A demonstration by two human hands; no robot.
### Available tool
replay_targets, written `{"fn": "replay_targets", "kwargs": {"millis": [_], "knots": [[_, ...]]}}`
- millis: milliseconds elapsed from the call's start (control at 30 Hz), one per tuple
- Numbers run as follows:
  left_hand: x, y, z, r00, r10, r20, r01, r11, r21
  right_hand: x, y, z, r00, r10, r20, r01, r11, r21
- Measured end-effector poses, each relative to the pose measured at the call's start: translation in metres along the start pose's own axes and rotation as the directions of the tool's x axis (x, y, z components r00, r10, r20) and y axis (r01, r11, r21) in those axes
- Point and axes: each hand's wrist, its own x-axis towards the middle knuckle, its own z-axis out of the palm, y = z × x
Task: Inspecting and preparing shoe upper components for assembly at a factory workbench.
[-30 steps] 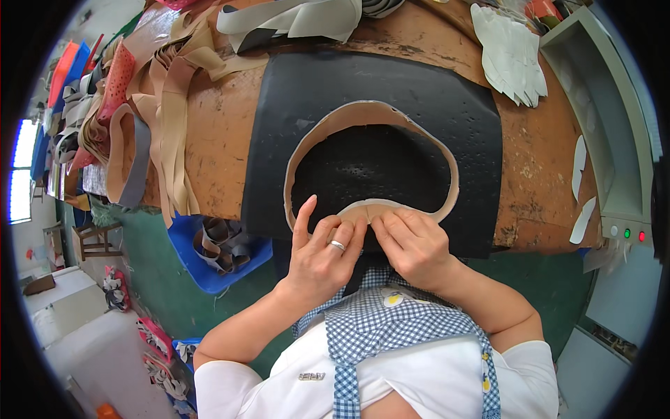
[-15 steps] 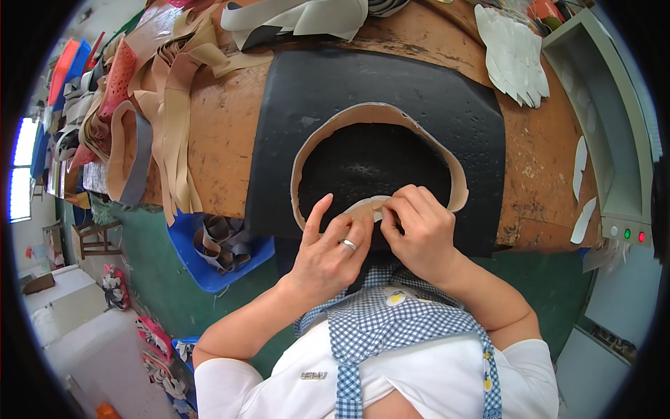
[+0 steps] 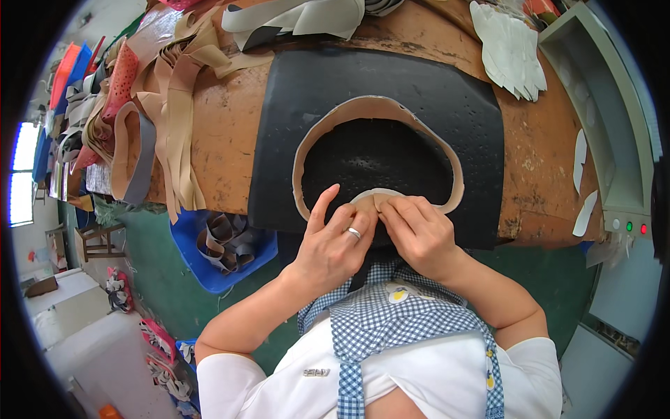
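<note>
A tan leather-like strip (image 3: 371, 107), bent into a standing loop, rests on a black mat (image 3: 279, 133). Its near side is between my two hands, with a pale edge showing just beyond the fingertips. My left hand (image 3: 331, 244), a ring on one finger, pinches that side from the left with its index finger raised. Close against it, my right hand (image 3: 424, 236) has its fingers pressed together on the strip. The fingertips of both hands nearly touch, and they hide whatever join lies beneath them.
Tan strips (image 3: 178, 133) hang over the wooden table's (image 3: 223, 150) left edge, beside a grey-and-tan loop (image 3: 143, 164). Below stands a blue basket (image 3: 192, 255) holding strips. White cut pieces (image 3: 513, 59) lie far right, near a grey machine housing (image 3: 618, 140) with lit buttons.
My right fingers have flattened down onto the strip and come closer to my left fingertips. The white bit seen between the hands is now mostly covered. The loop has shifted slightly.
</note>
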Motion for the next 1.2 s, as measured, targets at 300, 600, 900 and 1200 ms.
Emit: {"fn": "replay_targets", "kwargs": {"millis": [300, 600, 900, 1200], "knots": [[0.003, -0.002, -0.001, 1.0, 0.027, 0.008, -0.027, 1.0, -0.013, -0.003, 0.002, 0.0, 1.0, 0.001, -0.02, -0.001, 1.0, 0.017], [0.005, -0.004, -0.002, 0.999, 0.032, -0.011, -0.033, 0.998, -0.056, -0.002, 0.002, 0.001, 0.998, -0.049, -0.028, 0.049, 0.999, 0.016], [0.002, -0.004, -0.003, 0.999, 0.027, 0.04, -0.023, 0.995, -0.098, -0.02, -0.023, 0.005, 0.993, 0.008, 0.119, -0.001, 0.998, -0.064], [0.002, -0.007, -0.004, 0.998, 0.018, 0.052, -0.013, 0.996, -0.091, -0.016, -0.008, -0.023, 0.989, 0.121, 0.087, -0.125, 0.991, 0.038]]}}
